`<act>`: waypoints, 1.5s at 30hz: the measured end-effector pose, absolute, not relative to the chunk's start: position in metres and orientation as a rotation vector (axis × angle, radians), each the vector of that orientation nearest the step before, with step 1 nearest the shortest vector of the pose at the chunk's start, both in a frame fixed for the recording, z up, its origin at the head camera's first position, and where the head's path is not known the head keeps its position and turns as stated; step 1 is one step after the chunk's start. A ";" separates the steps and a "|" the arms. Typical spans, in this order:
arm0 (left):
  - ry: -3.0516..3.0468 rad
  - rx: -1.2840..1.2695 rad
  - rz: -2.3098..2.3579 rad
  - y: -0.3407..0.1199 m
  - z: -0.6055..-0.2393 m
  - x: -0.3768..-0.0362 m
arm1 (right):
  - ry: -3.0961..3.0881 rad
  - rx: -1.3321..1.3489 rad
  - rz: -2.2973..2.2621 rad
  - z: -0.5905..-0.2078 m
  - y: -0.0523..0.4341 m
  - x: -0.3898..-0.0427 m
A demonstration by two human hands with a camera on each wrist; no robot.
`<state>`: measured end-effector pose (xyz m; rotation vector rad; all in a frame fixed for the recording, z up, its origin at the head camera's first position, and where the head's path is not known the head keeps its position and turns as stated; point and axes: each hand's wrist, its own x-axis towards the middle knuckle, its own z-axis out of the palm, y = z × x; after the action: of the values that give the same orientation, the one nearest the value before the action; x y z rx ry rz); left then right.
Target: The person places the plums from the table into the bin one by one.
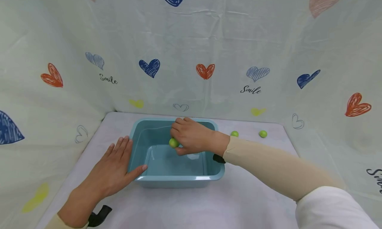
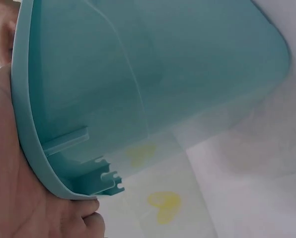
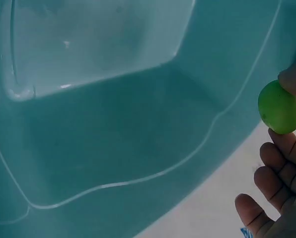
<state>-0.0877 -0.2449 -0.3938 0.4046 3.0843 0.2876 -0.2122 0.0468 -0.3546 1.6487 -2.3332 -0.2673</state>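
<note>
A teal plastic tub (image 1: 179,179) stands on the white table, with clear water in it. My right hand (image 1: 191,136) reaches over the tub and pinches a small green fruit (image 1: 174,143) between thumb and fingertips, above the water; in the right wrist view the green fruit (image 3: 281,107) sits at my fingertips (image 3: 293,79) over the tub's inside (image 3: 113,124). My left hand (image 1: 114,166) lies flat on the table against the tub's left wall, thumb along its front rim. The left wrist view shows the tub's outer wall (image 2: 153,79) close up.
Two more green fruits (image 1: 234,134) (image 1: 263,134) lie on the table behind and right of the tub. A heart-printed cloth (image 1: 206,71) walls in the table at the back and both sides. Bare table lies in front of the tub.
</note>
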 end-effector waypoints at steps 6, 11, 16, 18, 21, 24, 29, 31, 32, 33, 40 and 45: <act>3.076 0.393 0.319 -0.245 -0.397 -0.088 | -2.363 1.673 -0.305 -0.368 0.039 -0.215; 3.074 0.400 0.340 -0.245 -0.398 -0.087 | -2.420 1.664 -0.288 -0.373 0.038 -0.217; 3.080 0.409 0.355 -0.246 -0.398 -0.086 | -2.446 1.674 -0.295 -0.376 0.034 -0.218; 3.081 0.411 0.361 -0.246 -0.398 -0.086 | -2.445 1.681 -0.319 -0.378 0.033 -0.218; 3.081 0.414 0.368 -0.246 -0.398 -0.085 | -2.438 1.685 -0.357 -0.381 0.032 -0.217; 3.080 0.413 0.370 -0.245 -0.398 -0.085 | -2.434 1.675 -0.388 -0.384 0.031 -0.216; 3.080 0.408 0.375 -0.246 -0.399 -0.086 | -2.434 1.650 -0.421 -0.386 0.030 -0.215; 3.082 0.408 0.376 -0.246 -0.399 -0.086 | -2.433 1.643 -0.423 -0.387 0.029 -0.216; 3.082 0.408 0.375 -0.246 -0.399 -0.086 | -2.433 1.640 -0.422 -0.387 0.029 -0.216; 3.083 0.409 0.376 -0.246 -0.399 -0.086 | -2.433 1.640 -0.418 -0.387 0.029 -0.216; 3.088 0.411 0.380 -0.246 -0.398 -0.086 | -2.419 1.635 -0.412 -0.390 0.029 -0.216; 3.088 0.413 0.382 -0.247 -0.399 -0.087 | -2.418 1.638 -0.419 -0.390 0.028 -0.215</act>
<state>-0.0871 -0.2466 -0.3987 0.4134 3.0879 0.3823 -0.2149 0.0282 -0.3895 1.6382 -2.4180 -0.4193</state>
